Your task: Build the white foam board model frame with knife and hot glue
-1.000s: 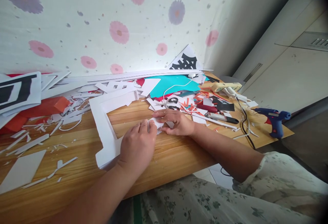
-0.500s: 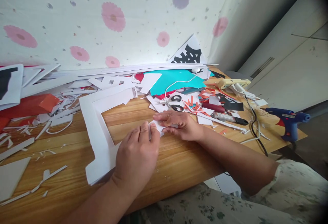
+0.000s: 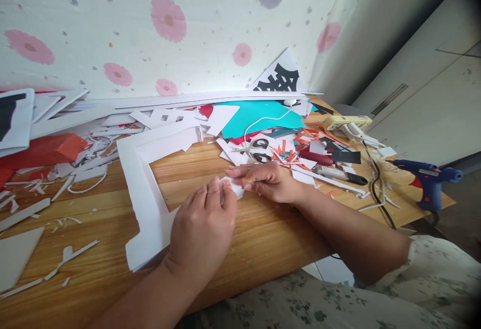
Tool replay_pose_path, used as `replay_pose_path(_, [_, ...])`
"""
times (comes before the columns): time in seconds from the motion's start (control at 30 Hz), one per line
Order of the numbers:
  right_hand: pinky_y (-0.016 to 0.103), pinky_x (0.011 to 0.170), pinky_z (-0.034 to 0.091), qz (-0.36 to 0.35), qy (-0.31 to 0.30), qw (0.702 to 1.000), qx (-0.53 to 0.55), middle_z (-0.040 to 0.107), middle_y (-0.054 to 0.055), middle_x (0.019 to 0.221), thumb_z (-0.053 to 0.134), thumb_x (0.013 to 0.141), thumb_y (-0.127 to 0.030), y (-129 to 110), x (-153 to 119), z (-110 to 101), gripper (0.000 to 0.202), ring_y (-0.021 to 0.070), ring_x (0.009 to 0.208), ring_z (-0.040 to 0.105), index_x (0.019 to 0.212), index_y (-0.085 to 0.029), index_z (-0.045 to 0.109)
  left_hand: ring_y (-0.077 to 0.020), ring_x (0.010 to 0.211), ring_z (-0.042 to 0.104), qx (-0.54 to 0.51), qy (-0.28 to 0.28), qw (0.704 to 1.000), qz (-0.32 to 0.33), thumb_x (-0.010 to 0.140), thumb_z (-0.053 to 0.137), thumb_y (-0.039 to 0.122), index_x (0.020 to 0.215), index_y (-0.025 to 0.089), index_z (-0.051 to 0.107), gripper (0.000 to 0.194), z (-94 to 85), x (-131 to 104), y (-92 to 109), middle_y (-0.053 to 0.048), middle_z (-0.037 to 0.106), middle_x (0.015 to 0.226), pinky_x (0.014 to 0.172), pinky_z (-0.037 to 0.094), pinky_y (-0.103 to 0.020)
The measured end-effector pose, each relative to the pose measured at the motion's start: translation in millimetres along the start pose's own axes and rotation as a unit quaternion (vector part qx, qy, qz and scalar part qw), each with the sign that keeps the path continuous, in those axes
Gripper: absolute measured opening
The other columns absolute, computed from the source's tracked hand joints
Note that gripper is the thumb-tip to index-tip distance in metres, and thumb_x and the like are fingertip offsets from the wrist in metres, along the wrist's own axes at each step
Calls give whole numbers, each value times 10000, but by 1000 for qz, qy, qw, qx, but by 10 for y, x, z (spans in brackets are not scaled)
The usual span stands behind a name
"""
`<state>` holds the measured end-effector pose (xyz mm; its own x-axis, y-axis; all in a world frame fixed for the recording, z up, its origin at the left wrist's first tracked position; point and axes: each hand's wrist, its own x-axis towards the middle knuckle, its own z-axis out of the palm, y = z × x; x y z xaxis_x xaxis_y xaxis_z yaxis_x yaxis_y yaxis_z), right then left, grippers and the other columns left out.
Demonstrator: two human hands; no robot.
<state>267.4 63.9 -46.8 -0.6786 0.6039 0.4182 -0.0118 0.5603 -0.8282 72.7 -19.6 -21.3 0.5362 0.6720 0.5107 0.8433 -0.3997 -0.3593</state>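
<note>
Both of my hands close on one end of a large white paper frame-like piece (image 3: 130, 183), which lies on the wooden table (image 3: 263, 254). My left hand (image 3: 205, 223) covers its lower arm, with the thumb pressed on a white end section (image 3: 231, 190). From the other side, my right hand (image 3: 265, 181) pinches that same end between thumb and fingers. Part of the lower arm is hidden beneath my left hand, so how it joins the end section cannot be seen. Just beyond my right hand lie scissors (image 3: 260, 150) with black handles.
Behind are paper scraps and a teal sheet (image 3: 259, 118). A box cutter (image 3: 340, 173) lies to the right, near a power strip (image 3: 345, 122) with cables. A blue glue gun (image 3: 430, 181) stands at the right table edge. Red paper boxes (image 3: 48, 151) are at left.
My right hand's thumb and fingers have shifted slightly on the white paper end, and my left hand has edged to the right. The view has moved a little.
</note>
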Motion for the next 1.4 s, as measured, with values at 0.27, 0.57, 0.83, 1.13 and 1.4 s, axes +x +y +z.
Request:
replay_pose_path(0.27, [348,948,520,89,65,990,87,733,103,1121,579,941,-395,17,65,35,235,212,1133,656,908,-185,680,-279,780,718,6,5,1000,1,845,490,13,993,74,702,266,2,0,-4,-203,739,1015,638,598,-368])
replay_pose_path(0.57, [383,916,501,-38,57,995,-70,701,99,1098,668,889,-340,-10,26,-86,145,202,1023,639,935,-213,722,-281,800,724,1,9,1000,-4,838,483,-3,994,72,707,283,2,3,11,-198,742,1006,658,607,-371])
replay_pose_path(0.83, [343,785,487,-163,82,960,-213,616,55,895,662,888,-231,7,25,65,57,163,867,583,856,-211,705,-285,824,725,-9,17,1000,-14,858,533,59,1000,79,699,219,46,-22,9,-196,741,1022,673,609,-381])
replay_pose_path(1.13, [301,695,507,-143,63,968,-194,609,47,810,611,904,-201,-39,-63,-162,103,159,778,590,816,-200,665,-267,830,722,3,7,1000,-11,861,534,67,1034,73,682,227,29,-17,6,-184,741,1033,687,600,-365])
replay_pose_path(1.4, [326,759,519,-140,66,972,-174,625,82,880,613,916,-215,-60,1,-25,95,180,850,594,983,-165,659,-271,830,723,1,34,999,-15,860,552,89,1003,85,682,194,74,-41,16,-186,743,1021,680,597,-365])
